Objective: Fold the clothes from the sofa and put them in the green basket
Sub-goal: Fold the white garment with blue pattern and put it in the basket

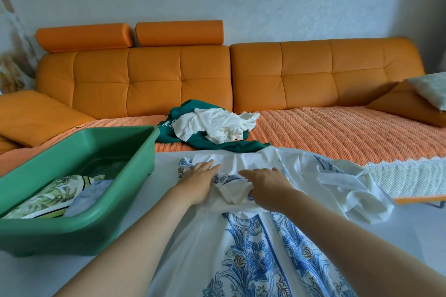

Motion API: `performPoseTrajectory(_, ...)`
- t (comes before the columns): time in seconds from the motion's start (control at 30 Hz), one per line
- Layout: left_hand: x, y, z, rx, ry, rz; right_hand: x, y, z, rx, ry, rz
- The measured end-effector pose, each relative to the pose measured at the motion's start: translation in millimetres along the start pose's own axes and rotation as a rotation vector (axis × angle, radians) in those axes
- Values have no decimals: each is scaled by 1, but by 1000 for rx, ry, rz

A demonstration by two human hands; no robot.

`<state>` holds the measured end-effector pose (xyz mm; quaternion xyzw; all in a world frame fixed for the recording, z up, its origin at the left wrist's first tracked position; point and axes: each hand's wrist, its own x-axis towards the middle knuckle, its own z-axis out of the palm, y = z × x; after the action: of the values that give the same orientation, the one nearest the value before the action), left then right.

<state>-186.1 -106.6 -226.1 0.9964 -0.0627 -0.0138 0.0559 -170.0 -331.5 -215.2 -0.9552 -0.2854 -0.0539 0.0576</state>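
I have the blue-patterned white garment (253, 255) spread on the table under both hands: left hand (200, 182) flat and open on it, right hand (264, 184) pinching a bunched fold. Left of my left hand, the green basket (79, 224) already holds folded pieces; beyond my fingertips, a green-and-white pile (210, 125) waits unfolded on the sofa (337, 75).

Sofa (154, 75) smooth leather-like (slight sheen); basket (60, 229) matt plastic; dress (253, 248) thin cloth.

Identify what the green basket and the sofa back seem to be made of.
Green basket: moulded plastic, apparently; smooth, slightly glossy walls with rounded rim. Sofa back: orange leather or imitation, which one unclear; soft sheen, stitched tufted panels.
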Motion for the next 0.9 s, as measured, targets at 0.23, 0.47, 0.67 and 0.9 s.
performPoseTrajectory(0.23,14,-5,-6,367,214,-92,21,26,-19,582,323,504)
performPoseTrajectory(0.47,20,-2,-16,242,521,-165,7,79,-7,867,347,1000)
performPoseTrajectory(0.67,8,43,-7,-217,-152,119,-10,75,11,41,194,625)
performPoseTrajectory(0.9,-10,58,-7,-114,-355,140,-23,55,4,-37,-32,0)
